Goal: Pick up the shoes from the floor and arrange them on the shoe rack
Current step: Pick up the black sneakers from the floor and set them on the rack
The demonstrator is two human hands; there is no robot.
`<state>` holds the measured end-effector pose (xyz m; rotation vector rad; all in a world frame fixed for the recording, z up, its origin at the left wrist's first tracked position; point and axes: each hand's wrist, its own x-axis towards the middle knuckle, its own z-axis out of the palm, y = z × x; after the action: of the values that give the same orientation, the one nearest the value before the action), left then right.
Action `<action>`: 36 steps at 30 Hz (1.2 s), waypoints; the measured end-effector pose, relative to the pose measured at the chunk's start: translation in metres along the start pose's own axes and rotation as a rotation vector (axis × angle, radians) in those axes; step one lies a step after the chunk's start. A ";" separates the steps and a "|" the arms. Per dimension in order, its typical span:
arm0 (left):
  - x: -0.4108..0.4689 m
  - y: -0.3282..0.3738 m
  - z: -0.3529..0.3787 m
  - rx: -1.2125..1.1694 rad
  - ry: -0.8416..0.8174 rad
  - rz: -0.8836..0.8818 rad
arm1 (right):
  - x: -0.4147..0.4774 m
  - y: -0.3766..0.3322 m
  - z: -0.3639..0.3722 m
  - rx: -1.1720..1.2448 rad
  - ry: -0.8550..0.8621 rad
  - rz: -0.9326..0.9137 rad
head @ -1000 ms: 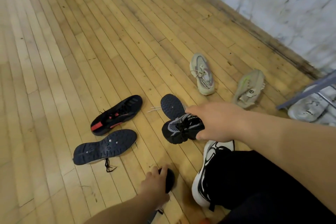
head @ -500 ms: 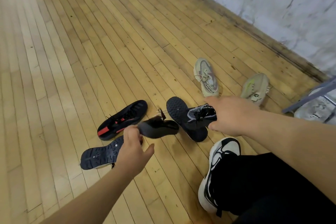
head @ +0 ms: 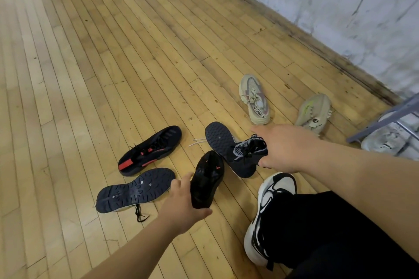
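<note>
My left hand [head: 183,207] grips the heel end of a black shoe [head: 207,178], held just above the floor with its toe pointing away. My right hand [head: 286,147] holds a black and grey knit shoe [head: 246,152] by its collar; a matching shoe lies under it with its dark sole [head: 218,137] turned up. A black shoe with red marks [head: 150,150] lies on the floor at the left, and its mate [head: 135,189] lies sole up in front of it. Two beige shoes [head: 254,98] [head: 315,112] lie farther right. The grey shoe rack [head: 385,118] shows at the right edge.
A white shoe [head: 385,140] rests on the rack's low shelf. My own foot in a white and black sneaker [head: 269,206] and a black trouser leg fill the lower right. A stained white wall [head: 340,11] runs along the far right of the wooden floor [head: 90,52].
My left hand has lifted the black shoe from beside my foot and brought it forward, turning its toe away. My right hand has raised the knit shoe slightly and shifted right.
</note>
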<state>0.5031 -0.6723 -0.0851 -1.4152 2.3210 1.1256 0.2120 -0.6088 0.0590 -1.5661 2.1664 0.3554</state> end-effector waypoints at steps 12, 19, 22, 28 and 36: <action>0.036 0.065 0.006 -0.165 -0.093 -0.006 | 0.000 0.014 -0.006 0.043 0.050 0.135; 0.030 0.122 0.011 -0.366 -0.081 0.115 | -0.004 0.019 -0.023 0.111 0.079 0.069; 0.032 0.144 0.000 -0.399 -0.091 0.172 | -0.013 0.021 -0.033 0.123 0.125 0.041; 0.026 0.199 -0.034 -0.492 -0.103 0.285 | -0.060 0.054 -0.079 0.225 0.258 0.103; -0.004 0.364 -0.068 -0.630 -0.150 0.499 | -0.216 0.155 -0.108 0.467 0.628 0.321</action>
<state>0.2187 -0.6247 0.1463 -0.8395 2.3774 2.1647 0.1008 -0.4276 0.2522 -1.1541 2.7036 -0.5971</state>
